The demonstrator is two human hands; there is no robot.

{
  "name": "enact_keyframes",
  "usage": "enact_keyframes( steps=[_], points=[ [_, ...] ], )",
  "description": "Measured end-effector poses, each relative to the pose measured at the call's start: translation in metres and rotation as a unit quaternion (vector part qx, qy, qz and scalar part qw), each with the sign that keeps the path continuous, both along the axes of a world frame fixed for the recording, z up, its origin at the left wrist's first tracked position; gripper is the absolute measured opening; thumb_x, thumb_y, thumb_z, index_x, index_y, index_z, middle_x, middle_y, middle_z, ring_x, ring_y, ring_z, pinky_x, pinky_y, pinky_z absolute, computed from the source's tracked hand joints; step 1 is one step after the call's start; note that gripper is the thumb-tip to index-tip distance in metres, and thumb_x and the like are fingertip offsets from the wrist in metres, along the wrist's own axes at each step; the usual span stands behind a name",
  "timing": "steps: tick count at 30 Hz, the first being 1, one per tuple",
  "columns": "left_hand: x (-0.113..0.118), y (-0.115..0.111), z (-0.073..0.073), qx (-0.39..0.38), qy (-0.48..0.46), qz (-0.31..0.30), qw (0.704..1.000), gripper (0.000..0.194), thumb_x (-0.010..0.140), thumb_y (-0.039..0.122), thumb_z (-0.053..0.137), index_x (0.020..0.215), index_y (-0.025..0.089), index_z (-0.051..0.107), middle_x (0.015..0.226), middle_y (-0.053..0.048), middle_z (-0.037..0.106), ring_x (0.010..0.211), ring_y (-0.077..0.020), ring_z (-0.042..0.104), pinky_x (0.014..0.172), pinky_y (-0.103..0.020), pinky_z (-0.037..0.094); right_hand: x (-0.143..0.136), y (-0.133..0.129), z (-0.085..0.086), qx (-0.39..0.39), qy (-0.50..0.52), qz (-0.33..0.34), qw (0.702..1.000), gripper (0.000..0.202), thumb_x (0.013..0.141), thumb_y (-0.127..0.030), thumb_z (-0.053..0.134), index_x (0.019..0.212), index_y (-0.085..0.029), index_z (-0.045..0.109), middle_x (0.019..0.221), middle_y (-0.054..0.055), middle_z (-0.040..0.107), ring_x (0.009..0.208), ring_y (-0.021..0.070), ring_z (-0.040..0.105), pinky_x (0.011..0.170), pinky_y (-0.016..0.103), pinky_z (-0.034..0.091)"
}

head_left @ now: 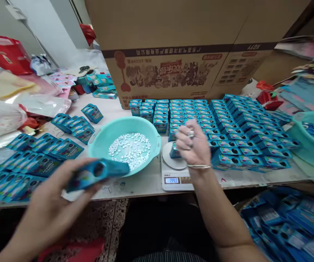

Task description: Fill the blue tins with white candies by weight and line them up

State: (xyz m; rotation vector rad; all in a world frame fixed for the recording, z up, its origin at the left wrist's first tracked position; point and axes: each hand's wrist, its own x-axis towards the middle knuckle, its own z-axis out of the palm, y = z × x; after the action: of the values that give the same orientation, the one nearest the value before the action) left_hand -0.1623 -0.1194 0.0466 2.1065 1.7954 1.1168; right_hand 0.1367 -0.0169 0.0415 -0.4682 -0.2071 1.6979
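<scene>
My left hand [55, 193] is closed around a small blue carton [95, 174], held tilted in front of the green basin [98, 134]. Small white tablets [131, 149] lie in the basin's bottom. My right hand [191, 142] is curled into a loose fist above a white digital scale [170, 183]. Pale bits like the tablets show between its fingers. Another blue carton [174, 150] stands on the scale's round plate, partly hidden by that hand. Blurred digits light the scale's display.
Rows of blue cartons [235, 134] fill the right of the table, with more cartons [44, 153] at the left. A large cardboard box [173, 29] stands behind. At far right is a second green basin [306, 153]; below it lies a heap of blue cartons [290, 222].
</scene>
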Motion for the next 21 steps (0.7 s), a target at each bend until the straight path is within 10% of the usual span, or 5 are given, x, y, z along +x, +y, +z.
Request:
enact_keyframes(
  steps=[4,9,15,21],
  points=[
    [0.048,-0.013,-0.043,-0.041,0.029,-0.201,0.978,0.041,0.084,0.029,0.062,0.124,0.037,0.061,0.105,0.000,0.075,0.088,-0.0223,0.073,0.071,-0.032,0.063,0.068,-0.021,-0.016,-0.029,-0.022,-0.127,0.991,0.041,0.106,-0.038,0.032,0.072,-0.021,0.047,0.057,-0.008,0.034,0.036,0.0053,0.024,0.030,0.014,0.019],
    [0.024,-0.039,-0.096,-0.030,0.030,-0.034,0.999,0.037,0.084,0.037,0.062,0.120,0.031,0.063,0.103,-0.004,0.074,0.087,-0.0266,0.074,0.073,-0.037,0.063,0.095,-0.029,-0.044,-0.079,-0.019,-0.170,0.982,0.041,0.106,-0.035,0.029,0.072,-0.021,0.046,0.056,-0.007,0.035,0.035,0.0056,0.027,0.030,0.015,0.024],
    [-0.048,-0.039,-0.103,-0.045,0.066,0.244,0.967,0.043,0.074,0.063,0.060,0.117,0.063,0.055,0.098,0.014,0.070,0.092,-0.0362,0.070,0.080,-0.060,0.059,0.084,-0.007,-0.050,-0.103,-0.023,-0.162,0.981,0.040,0.105,-0.035,0.032,0.071,-0.020,0.044,0.057,-0.006,0.037,0.036,0.0050,0.029,0.031,0.015,0.024],
    [-0.089,0.017,-0.110,-0.107,0.098,0.262,0.954,0.047,0.075,0.065,0.051,0.116,0.044,0.059,0.096,-0.001,0.069,0.105,-0.0447,0.063,0.083,-0.071,0.053,0.059,0.021,-0.049,-0.078,-0.119,-0.173,0.975,0.036,0.102,-0.037,0.043,0.070,-0.021,0.043,0.057,-0.008,0.035,0.036,0.0043,0.026,0.031,0.014,0.021]
  ],
)
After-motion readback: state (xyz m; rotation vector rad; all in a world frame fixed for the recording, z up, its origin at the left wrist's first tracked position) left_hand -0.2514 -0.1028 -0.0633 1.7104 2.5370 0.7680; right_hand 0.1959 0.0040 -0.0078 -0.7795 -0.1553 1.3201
